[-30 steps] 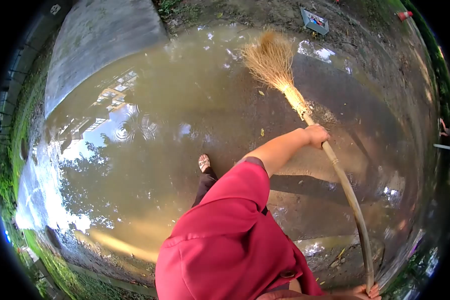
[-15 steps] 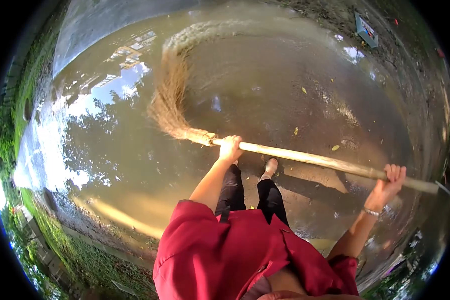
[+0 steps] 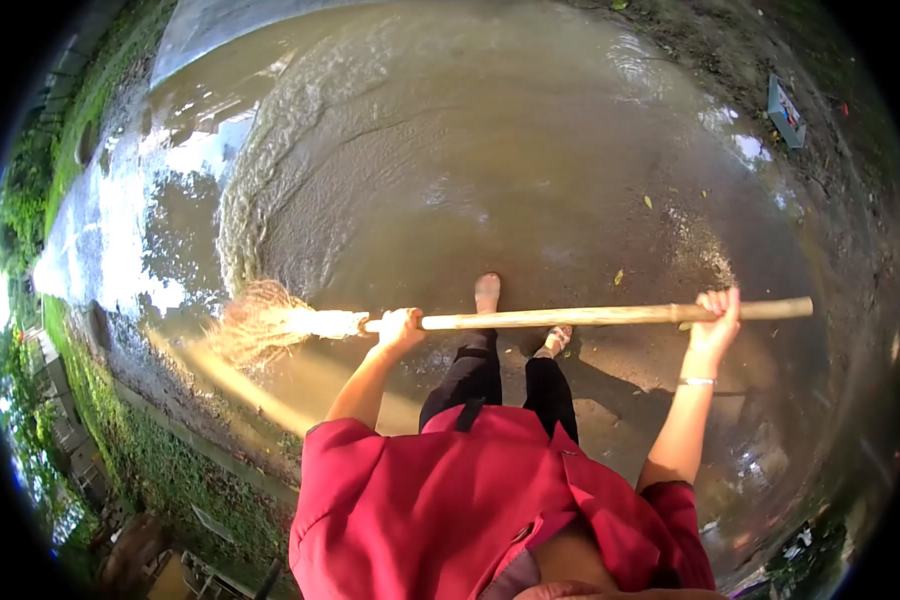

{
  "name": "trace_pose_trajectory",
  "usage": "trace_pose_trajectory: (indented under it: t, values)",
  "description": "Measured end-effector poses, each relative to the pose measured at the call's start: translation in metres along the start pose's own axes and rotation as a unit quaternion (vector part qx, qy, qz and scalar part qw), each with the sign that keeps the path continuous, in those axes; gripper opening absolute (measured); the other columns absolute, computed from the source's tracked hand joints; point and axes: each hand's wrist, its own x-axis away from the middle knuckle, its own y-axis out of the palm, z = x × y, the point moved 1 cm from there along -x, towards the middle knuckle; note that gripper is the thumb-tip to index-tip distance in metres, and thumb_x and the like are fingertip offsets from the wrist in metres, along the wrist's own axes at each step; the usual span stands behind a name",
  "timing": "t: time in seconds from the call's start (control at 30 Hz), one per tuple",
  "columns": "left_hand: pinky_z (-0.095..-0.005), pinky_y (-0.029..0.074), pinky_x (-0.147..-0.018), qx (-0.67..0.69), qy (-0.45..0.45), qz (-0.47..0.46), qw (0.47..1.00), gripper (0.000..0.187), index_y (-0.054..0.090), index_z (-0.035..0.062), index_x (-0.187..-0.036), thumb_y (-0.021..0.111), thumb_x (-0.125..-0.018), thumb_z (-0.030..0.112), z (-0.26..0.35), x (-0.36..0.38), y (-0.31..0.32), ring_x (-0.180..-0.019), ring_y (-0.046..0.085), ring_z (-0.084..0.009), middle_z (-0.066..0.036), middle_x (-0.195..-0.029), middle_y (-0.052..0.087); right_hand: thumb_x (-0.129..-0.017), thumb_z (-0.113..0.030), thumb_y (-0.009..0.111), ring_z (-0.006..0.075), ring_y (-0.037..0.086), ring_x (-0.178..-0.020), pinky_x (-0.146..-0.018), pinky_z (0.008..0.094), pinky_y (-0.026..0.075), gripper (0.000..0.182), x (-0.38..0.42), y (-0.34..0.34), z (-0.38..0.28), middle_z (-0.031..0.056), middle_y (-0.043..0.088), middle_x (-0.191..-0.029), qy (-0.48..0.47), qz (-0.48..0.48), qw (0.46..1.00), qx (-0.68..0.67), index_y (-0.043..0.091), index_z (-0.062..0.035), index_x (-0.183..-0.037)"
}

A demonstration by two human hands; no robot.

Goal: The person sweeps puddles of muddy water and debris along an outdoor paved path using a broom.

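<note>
A long broom [image 3: 570,316] with a bamboo handle lies crosswise in front of my body. Close to where the bristles are bound, my left hand [image 3: 402,326] is wrapped round the handle. My right hand [image 3: 714,312] grips it towards the far right end, with a band on that wrist. The straw bristle head [image 3: 258,326] points left, at the edge of the rippled muddy water [image 3: 300,190]. Below the handle show my two shoes [image 3: 488,292] and dark trousers.
Shallow brown water covers the pavement, with a curved line of ripples at the left. A bare concrete strip [image 3: 230,35] is at the top left. Grass and plants [image 3: 170,460] border the left. A small box-like object [image 3: 785,112] lies on the muddy bank at the right.
The broom head has swept left and towards me, pushing a curved wave leftward. The handle is now nearly level, my left hand has moved left, and my right hand left and up.
</note>
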Motion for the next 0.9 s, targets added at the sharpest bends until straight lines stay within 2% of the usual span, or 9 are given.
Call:
trace_pose_trajectory:
  t: [0.2,0.23,0.37,0.43,0.47,0.5,0.53,0.73,0.9]
  values:
    - [-0.0357,0.041,-0.071,-0.025,0.204,0.070,0.976,0.018,0.061,0.0145,-0.075,0.063,-0.057,0.021,0.142,-0.017,-0.055,-0.078,0.060,-0.0205,-0.003,-0.071,0.060,-0.086,-0.006,0.047,0.0070,0.024,-0.045,-0.044,0.0216,0.022,0.036,0.045,-0.153,-0.182,-0.0040,0.022,-0.052,0.011,-0.005,0.990,-0.143,0.025,-0.0145,-0.059]
    - [-0.0361,0.040,-0.073,-0.008,0.256,0.078,0.963,0.025,0.061,0.0118,-0.080,0.064,-0.056,0.018,0.169,-0.027,-0.063,-0.083,0.059,-0.0212,-0.004,-0.075,0.060,-0.087,-0.005,0.043,0.0071,0.024,-0.045,-0.044,0.0210,0.022,0.034,0.085,-0.143,-0.196,-0.0039,0.022,-0.051,-0.172,0.034,0.984,-0.034,0.025,-0.0135,-0.059]
    - [-0.0349,0.038,-0.065,-0.036,0.445,0.176,0.877,0.016,0.054,0.0124,-0.070,0.062,-0.057,0.019,0.290,-0.066,-0.082,-0.066,0.055,-0.0200,-0.002,-0.066,0.053,-0.090,-0.007,0.041,0.0077,0.027,-0.050,-0.050,0.0227,0.026,0.034,0.217,-0.106,-0.244,-0.0013,0.024,-0.054,-0.360,0.253,0.898,-0.015,0.024,-0.0127,-0.060]
    - [-0.0336,0.037,-0.068,-0.043,0.514,0.150,0.843,0.017,0.055,0.0140,-0.070,0.064,-0.057,0.021,0.356,-0.082,-0.081,-0.071,0.055,-0.0182,0.000,-0.067,0.054,-0.085,-0.008,0.048,0.0240,0.043,-0.069,-0.071,0.0334,0.042,0.016,0.283,-0.165,-0.280,0.0104,0.043,-0.075,-0.379,0.142,0.913,-0.045,0.047,0.0056,-0.093]
    - [-0.0332,0.037,-0.070,-0.029,0.549,0.141,0.823,0.017,0.056,0.0150,-0.071,0.065,-0.059,0.022,0.386,-0.088,-0.075,-0.075,0.055,-0.0174,0.001,-0.069,0.055,-0.084,-0.007,0.048,0.0252,0.045,-0.075,-0.077,0.0334,0.042,0.022,0.313,-0.178,-0.280,0.0111,0.045,-0.080,-0.494,0.220,0.784,0.305,0.046,0.0077,-0.100]
    - [-0.0335,0.037,-0.072,-0.050,0.564,0.119,0.816,0.018,0.058,0.0157,-0.074,0.066,-0.060,0.024,0.412,-0.092,-0.075,-0.077,0.055,-0.0175,0.001,-0.072,0.056,-0.083,-0.006,0.049,0.0265,0.047,-0.081,-0.083,0.0335,0.041,0.029,0.342,-0.187,-0.269,0.0117,0.046,-0.085,-0.521,0.277,0.538,0.603,0.045,0.0098,-0.107]
    - [-0.0335,0.037,-0.075,-0.050,0.576,0.103,0.809,0.019,0.060,0.0163,-0.077,0.067,-0.061,0.024,0.438,-0.098,-0.063,-0.081,0.055,-0.0175,0.001,-0.074,0.057,-0.084,-0.003,0.045,0.0249,0.048,-0.085,-0.086,0.0321,0.039,0.025,0.379,-0.215,-0.272,0.0117,0.046,-0.086,-0.448,0.382,0.469,0.658,0.043,0.0093,-0.106]
    - [-0.0360,0.035,-0.085,-0.092,0.634,0.005,0.768,0.021,0.065,0.0187,-0.086,0.064,-0.067,0.026,0.531,-0.112,0.015,-0.095,0.053,-0.0177,0.000,-0.088,0.061,-0.087,-0.007,0.043,0.0205,0.043,-0.073,-0.077,0.0293,0.038,0.010,0.437,-0.178,-0.245,0.0076,0.041,-0.075,-0.497,0.416,0.619,0.444,0.039,0.0023,-0.090]
    - [-0.0383,0.035,-0.093,-0.011,0.602,-0.099,0.792,0.026,0.063,0.0138,-0.089,0.065,-0.064,0.017,0.442,-0.169,0.009,-0.098,0.051,-0.0240,-0.004,-0.091,0.059,-0.089,-0.011,0.041,0.0168,0.039,-0.063,-0.070,0.0269,0.038,0.016,0.403,-0.143,-0.218,0.0042,0.037,-0.066,-0.469,0.343,0.750,0.316,0.036,-0.0035,-0.076]
